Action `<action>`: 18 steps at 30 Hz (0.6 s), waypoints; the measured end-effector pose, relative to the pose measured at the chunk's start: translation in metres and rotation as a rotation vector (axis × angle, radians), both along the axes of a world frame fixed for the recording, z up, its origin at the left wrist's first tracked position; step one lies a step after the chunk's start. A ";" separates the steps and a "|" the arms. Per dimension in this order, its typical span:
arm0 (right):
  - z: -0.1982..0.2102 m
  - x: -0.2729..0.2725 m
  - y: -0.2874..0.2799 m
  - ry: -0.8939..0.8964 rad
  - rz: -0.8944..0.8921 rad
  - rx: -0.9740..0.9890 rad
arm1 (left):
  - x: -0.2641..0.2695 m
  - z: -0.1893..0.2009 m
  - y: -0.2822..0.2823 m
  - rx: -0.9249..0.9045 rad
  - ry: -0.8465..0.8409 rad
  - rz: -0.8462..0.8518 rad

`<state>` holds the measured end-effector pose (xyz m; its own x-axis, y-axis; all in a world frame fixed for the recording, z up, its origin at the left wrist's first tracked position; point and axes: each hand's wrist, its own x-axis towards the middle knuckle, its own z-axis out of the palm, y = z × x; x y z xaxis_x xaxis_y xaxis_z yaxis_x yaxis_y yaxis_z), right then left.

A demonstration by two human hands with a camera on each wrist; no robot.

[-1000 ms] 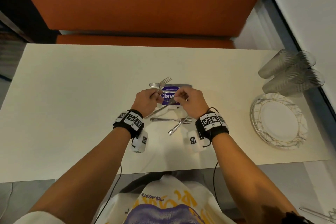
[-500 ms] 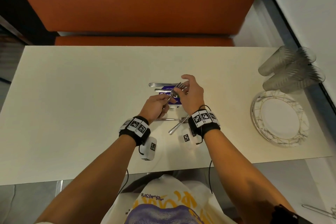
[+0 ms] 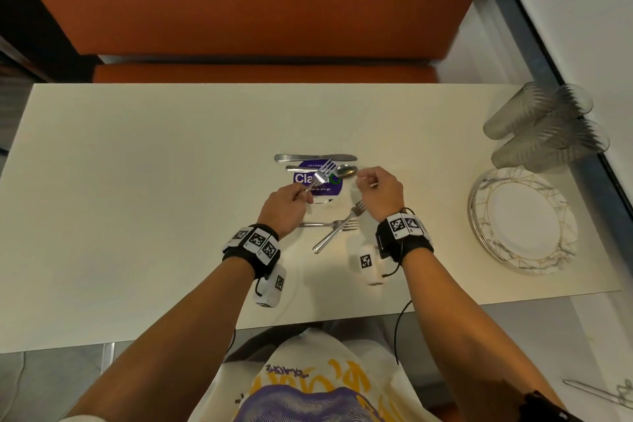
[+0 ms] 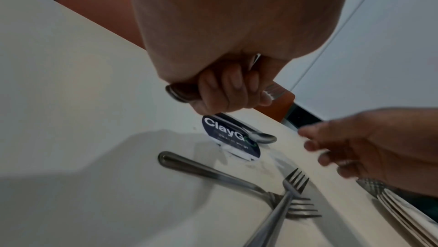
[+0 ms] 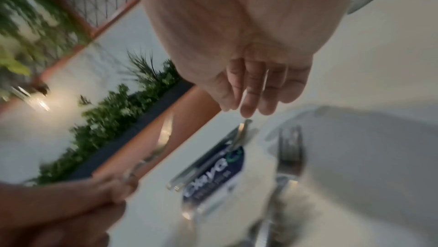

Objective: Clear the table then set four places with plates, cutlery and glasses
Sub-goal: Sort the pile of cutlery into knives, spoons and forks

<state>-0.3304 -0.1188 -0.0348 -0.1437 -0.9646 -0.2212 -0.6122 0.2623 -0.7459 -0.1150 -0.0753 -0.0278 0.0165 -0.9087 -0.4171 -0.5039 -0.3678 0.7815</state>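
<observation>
My left hand (image 3: 286, 204) grips a fork (image 3: 323, 173) by its handle and holds it tilted above the purple sticker (image 3: 322, 187); the curled fingers (image 4: 225, 86) wrap the handle in the left wrist view. To the right, my right hand (image 3: 375, 187) hovers with relaxed fingers (image 5: 249, 91) and holds nothing. A spoon (image 3: 346, 169) and a knife (image 3: 315, 158) lie across the sticker's far side. Two crossed forks (image 3: 337, 226) lie between my wrists, also the crossed forks (image 4: 284, 198). Stacked plates (image 3: 520, 219) and ribbed glasses (image 3: 544, 127) are at the right.
The cream table (image 3: 137, 199) is bare on its left half. An orange bench (image 3: 263, 3) runs along the far edge. The glasses lie on their sides against the right wall. The near table edge is just below my forearms.
My right hand let go of the fork's tines and drew back to the right, uncovering the spoon. My left hand kept the fork and shifted slightly left.
</observation>
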 end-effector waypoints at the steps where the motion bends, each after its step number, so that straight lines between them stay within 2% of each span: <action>1: -0.009 -0.008 0.003 0.068 0.005 0.055 | -0.001 -0.001 0.001 0.005 -0.017 -0.002; 6: -0.048 -0.024 0.013 0.227 -0.001 0.245 | -0.004 -0.008 0.006 0.037 -0.028 0.000; 9: -0.054 -0.021 0.011 0.225 -0.051 0.248 | -0.006 -0.007 0.007 0.047 -0.014 0.009; 14: -0.049 -0.015 0.007 0.325 -0.045 0.256 | -0.006 -0.006 0.002 0.063 0.015 0.022; 16: -0.042 -0.014 0.007 0.304 -0.039 0.241 | -0.006 -0.006 -0.001 0.066 0.031 0.041; 18: -0.032 -0.015 0.005 0.194 -0.020 0.199 | -0.006 -0.006 -0.004 0.064 0.061 0.073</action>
<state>-0.3454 -0.1134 -0.0669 -0.2205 -0.9016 -0.3722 -0.7321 0.4051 -0.5476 -0.1208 -0.0793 -0.0334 0.0545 -0.8777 -0.4762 -0.4258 -0.4518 0.7840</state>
